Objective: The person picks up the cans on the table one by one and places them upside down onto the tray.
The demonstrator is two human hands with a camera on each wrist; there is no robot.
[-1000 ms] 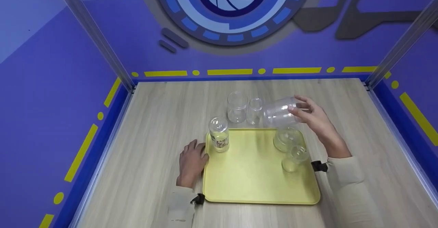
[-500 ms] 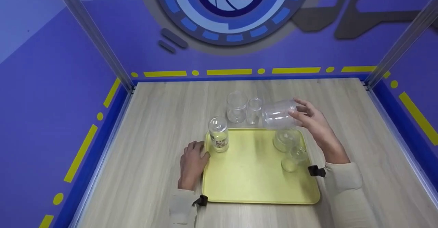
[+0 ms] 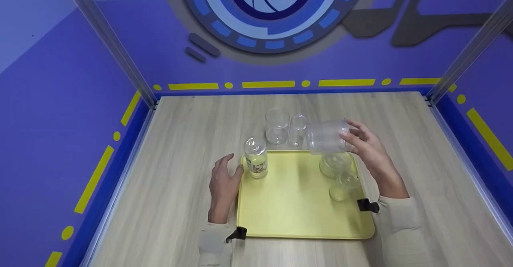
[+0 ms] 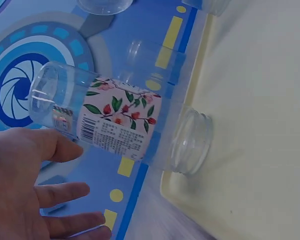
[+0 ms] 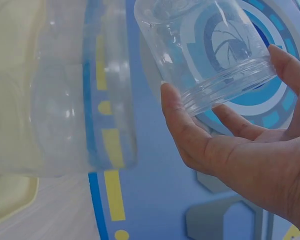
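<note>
My right hand (image 3: pixel 370 150) grips a clear plastic jar (image 3: pixel 326 136) by its threaded mouth end, above the tray's far right corner. The jar lies tilted on its side in the air, its base toward the left. In the right wrist view the thumb and fingers are spread round its ridged rim (image 5: pixel 230 85). My left hand (image 3: pixel 224 183), fingers apart and holding nothing, is at the left edge of the yellow tray (image 3: pixel 296 211). Close by, a clear bottle (image 3: pixel 256 158) stands mouth-down in the tray's far left corner. The left wrist view shows its floral label (image 4: pixel 120 117).
A wide clear jar (image 3: pixel 332 166) and a smaller one (image 3: pixel 340 193) stand on the tray's right side. Behind the tray, on the wooden table (image 3: pixel 180 138), are a tall clear jar (image 3: pixel 277 126) and a narrow one (image 3: pixel 297 130). Blue printed walls (image 3: pixel 128 66) enclose the table.
My left hand has lifted slightly and its fingers have spread toward the labelled bottle. My right hand has come down a little nearer with the jar, which now lies more level.
</note>
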